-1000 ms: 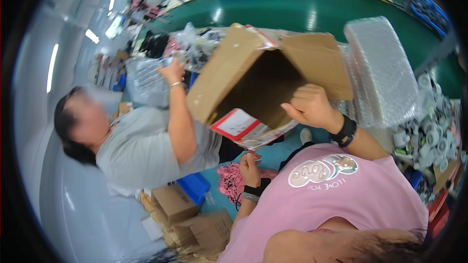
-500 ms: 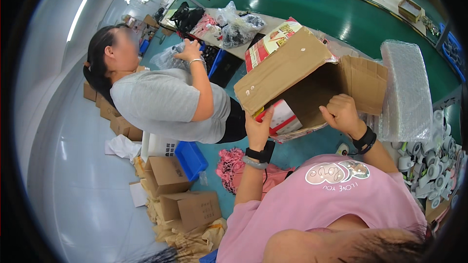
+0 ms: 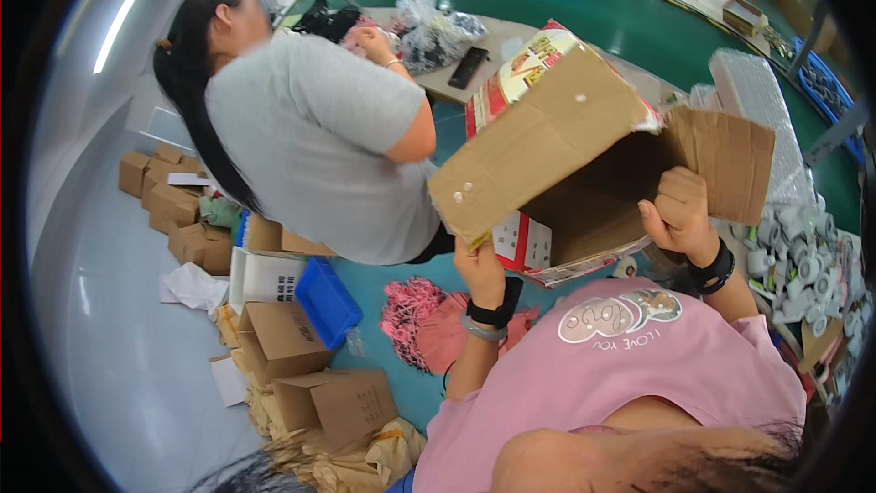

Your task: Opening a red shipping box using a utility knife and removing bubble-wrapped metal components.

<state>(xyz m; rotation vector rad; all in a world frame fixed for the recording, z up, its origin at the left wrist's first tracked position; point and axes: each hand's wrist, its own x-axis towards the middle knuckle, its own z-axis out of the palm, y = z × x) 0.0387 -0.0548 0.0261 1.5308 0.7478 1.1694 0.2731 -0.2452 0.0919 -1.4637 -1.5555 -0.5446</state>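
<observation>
I hold a large brown cardboard box (image 3: 547,137) tilted in front of my chest, its open mouth turned toward me. It has red and white printing on one side and its flaps are loose. My left hand (image 3: 476,265) grips the box's lower edge from below. Over on the other side, my right hand (image 3: 680,210) grasps the rim beside the right flap. Both wrists wear dark bands. The inside of the box is in shadow, so I cannot tell what is in it.
A co-worker in a grey shirt (image 3: 319,137) stands close on my left, hands at a table with clear plastic bags (image 3: 438,32). Small cardboard boxes (image 3: 283,338), a blue bin (image 3: 327,301) and a pink bundle (image 3: 411,310) lie below. Bubble wrap (image 3: 762,100) and white round parts (image 3: 803,265) sit on my right.
My left hand rose from near the pink bundle and took hold of the box's lower edge. The box has turned and come lower and closer; my right hand stayed on it.
</observation>
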